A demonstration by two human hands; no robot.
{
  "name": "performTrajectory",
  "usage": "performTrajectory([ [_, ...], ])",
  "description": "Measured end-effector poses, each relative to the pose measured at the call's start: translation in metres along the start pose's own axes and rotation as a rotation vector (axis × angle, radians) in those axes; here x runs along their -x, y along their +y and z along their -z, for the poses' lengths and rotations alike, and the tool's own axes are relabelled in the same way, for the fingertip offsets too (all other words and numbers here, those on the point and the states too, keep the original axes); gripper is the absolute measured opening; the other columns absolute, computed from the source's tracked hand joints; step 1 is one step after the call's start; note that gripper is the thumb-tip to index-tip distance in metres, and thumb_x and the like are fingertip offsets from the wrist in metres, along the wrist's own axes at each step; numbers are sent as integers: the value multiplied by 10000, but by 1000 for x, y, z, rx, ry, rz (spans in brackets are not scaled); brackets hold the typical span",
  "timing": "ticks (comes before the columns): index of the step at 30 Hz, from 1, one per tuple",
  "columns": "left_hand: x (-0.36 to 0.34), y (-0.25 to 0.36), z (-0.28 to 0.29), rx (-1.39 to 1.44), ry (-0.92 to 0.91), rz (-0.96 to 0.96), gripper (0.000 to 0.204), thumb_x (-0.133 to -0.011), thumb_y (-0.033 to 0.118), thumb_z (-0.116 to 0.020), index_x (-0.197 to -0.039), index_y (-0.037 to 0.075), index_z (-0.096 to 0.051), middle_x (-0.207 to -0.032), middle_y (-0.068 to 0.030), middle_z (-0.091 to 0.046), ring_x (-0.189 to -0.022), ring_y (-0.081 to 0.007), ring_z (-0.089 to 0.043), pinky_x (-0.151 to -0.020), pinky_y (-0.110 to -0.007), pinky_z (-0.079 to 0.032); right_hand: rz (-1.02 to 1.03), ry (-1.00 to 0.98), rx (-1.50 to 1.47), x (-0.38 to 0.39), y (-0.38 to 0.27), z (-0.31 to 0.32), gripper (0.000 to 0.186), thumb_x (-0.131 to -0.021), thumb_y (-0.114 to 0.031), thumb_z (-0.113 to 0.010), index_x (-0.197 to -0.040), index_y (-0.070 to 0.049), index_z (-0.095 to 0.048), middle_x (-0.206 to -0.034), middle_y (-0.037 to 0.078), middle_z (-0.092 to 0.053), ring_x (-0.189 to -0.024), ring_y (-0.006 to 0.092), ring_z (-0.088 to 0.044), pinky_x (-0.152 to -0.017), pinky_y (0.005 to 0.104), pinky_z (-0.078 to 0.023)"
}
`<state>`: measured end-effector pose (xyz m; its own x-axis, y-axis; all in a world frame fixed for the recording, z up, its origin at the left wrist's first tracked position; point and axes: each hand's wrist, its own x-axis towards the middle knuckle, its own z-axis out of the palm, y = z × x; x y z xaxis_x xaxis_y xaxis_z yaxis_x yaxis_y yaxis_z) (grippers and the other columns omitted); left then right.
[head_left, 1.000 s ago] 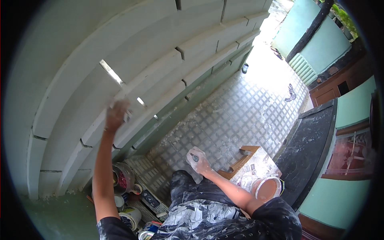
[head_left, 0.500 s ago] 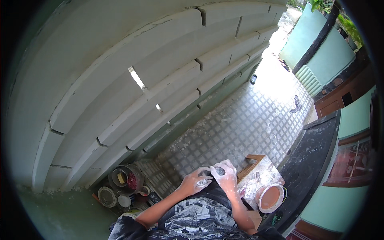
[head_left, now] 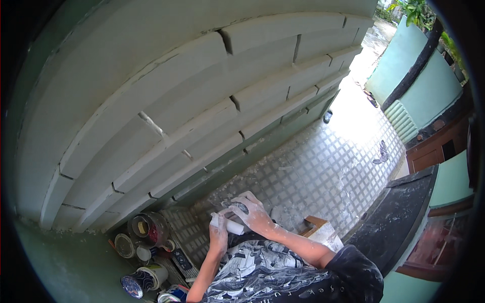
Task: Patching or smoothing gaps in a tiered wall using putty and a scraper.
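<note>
Though slanted, white cylinder (head_left: 235, 228) in curled left hand (head_left: 218, 234), lump (head_left: 242, 207) in curled right hand (head_left: 254, 214).

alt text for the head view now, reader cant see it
A person's left-hand grip holds a white cylindrical object beside the right-hand grip, which holds a small dark rounded object. A pale ledged wall rises at left beside a grey-and-white checked floor.
</note>
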<state>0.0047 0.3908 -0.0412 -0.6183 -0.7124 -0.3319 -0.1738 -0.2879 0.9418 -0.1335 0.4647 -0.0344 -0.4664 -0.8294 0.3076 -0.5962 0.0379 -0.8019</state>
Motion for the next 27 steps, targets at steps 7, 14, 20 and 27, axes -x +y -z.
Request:
performTrajectory([
  [7, -37, 3, -98, 602, -13, 135, 482, -1028, 412, -356, -1346, 54, -412, -1304, -104, -498, -1209, -212, -483, -1036, -355, -403, 309, -74, 17, -10, 67, 65, 201, -772, -73, -648, -964, -14, -662, -1090, 111, -590, -1034, 305, -575, -825, 403, -533],
  [14, -89, 5, -166, 355, -61, -16, 581, -1000, 492, -368, -1355, 37, -433, -1303, -142, -510, -1214, -247, -485, -1062, -384, -373, -119, -170, -148, -25, 99, 125, 367, -860, -290, -665, -1157, -73, -651, -1256, 144, -484, -1169, 336, -513, -968, 419, -443],
  [20, -156, -19, -181, 42, -161, -192, 702, -966, 591, -372, -1349, 12, -473, -1337, -134, -490, -1230, -233, -479, -1047, -378, -364, -163, -159, -269, -66, 150, 153, 406, -818, -340, -720, -1119, -72, -665, -1262, 158, -460, -1201, 339, -469, -1027, 411, -379],
  [27, -222, 6, -245, 14, -91, -292, 425, -948, 324, -554, -1166, -41, -570, -980, -85, -653, -882, -184, -627, -786, -308, -502, -294, -198, -300, -131, 192, 226, 342, -804, -304, -745, -987, -31, -653, -1040, 129, -516, -984, 306, -562, -846, 370, -467],
])
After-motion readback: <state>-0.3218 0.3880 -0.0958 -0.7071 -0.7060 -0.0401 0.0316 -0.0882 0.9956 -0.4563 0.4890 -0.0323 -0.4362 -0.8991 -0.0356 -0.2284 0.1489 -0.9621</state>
